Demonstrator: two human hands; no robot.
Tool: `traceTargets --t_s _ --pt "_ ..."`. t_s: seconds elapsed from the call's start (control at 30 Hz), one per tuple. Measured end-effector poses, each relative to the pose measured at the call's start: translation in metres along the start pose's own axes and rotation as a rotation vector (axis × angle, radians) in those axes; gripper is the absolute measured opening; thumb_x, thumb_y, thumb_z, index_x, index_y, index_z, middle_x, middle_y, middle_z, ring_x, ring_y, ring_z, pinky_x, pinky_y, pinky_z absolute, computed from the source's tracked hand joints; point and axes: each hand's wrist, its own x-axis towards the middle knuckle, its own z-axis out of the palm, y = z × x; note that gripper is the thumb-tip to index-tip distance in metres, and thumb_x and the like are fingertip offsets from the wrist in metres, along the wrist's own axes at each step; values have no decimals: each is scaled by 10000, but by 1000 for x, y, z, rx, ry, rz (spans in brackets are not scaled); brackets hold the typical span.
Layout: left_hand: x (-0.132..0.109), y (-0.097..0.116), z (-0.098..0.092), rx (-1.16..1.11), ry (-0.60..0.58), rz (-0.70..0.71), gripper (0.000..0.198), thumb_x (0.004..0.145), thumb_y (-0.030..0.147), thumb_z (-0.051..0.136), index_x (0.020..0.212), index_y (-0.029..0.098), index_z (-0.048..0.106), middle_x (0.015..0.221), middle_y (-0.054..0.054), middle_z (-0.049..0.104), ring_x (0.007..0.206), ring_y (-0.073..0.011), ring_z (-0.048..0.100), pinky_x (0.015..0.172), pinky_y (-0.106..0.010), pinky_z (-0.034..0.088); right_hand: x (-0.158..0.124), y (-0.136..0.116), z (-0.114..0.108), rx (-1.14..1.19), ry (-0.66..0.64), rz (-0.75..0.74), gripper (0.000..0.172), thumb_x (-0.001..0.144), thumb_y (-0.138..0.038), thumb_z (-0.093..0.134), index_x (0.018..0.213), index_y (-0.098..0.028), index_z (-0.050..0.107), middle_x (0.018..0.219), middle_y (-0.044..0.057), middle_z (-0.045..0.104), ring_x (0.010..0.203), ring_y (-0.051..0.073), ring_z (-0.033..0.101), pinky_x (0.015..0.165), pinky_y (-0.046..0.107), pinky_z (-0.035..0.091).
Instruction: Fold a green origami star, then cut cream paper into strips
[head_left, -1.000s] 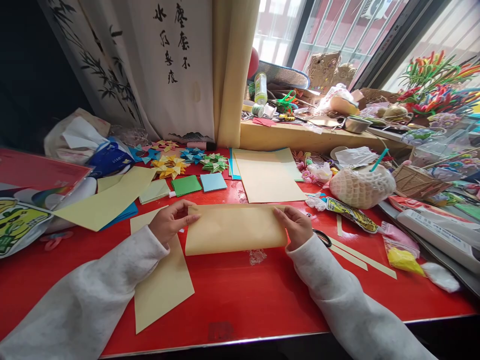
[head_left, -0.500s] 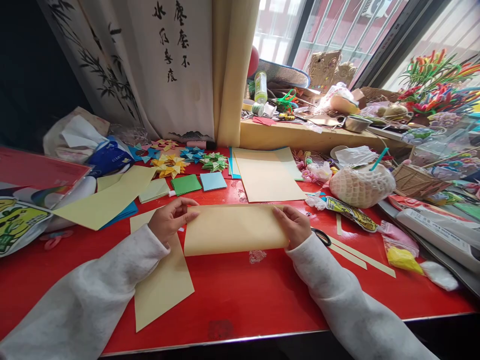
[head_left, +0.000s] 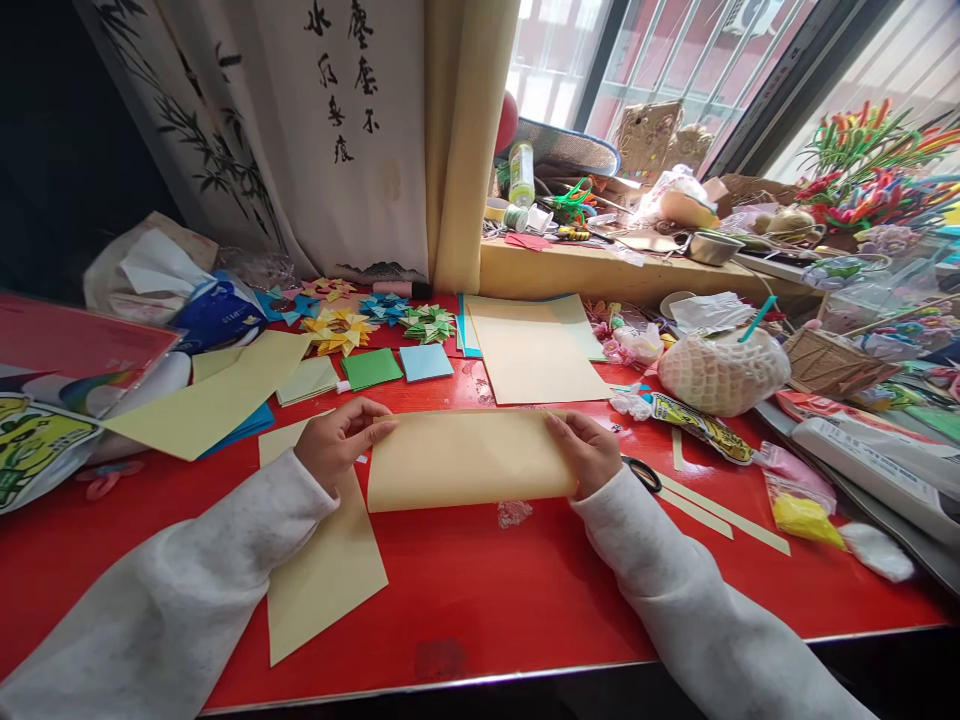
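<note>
A cream sheet of paper (head_left: 472,460), bent over along its lower edge, is held level between my two hands above the red table. My left hand (head_left: 341,440) pinches its upper left corner between thumb and fingers. At the right end, my right hand (head_left: 589,448) grips it with the thumb on top and the fingers behind, out of sight. Under my left wrist lies another yellowish sheet (head_left: 326,580), partly covered by the sleeve. Close to my right wrist, a black scissors handle (head_left: 645,474) shows beside cut paper strips (head_left: 735,520).
Behind the held sheet lie a stack of large paper (head_left: 540,350), green squares (head_left: 373,369), blue squares (head_left: 426,363) and folded paper stars (head_left: 337,330). A net-covered white cup (head_left: 724,370), snack packet (head_left: 701,428) and yellow bag (head_left: 808,520) crowd the right. A tissue pack (head_left: 221,315) stands left.
</note>
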Motion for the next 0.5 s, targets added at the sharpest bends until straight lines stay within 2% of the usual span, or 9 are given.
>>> traceTargets --t_s 0.5 --pt "-2 6 2 22 49 -33 275 620 438 617 691 177 565 598 28 579 572 -114 524 537 -204 411 2 2 -1 -51 36 -27 299 592 -465 651 668 -178 611 557 -16 543 469 107 466 418 227 364"
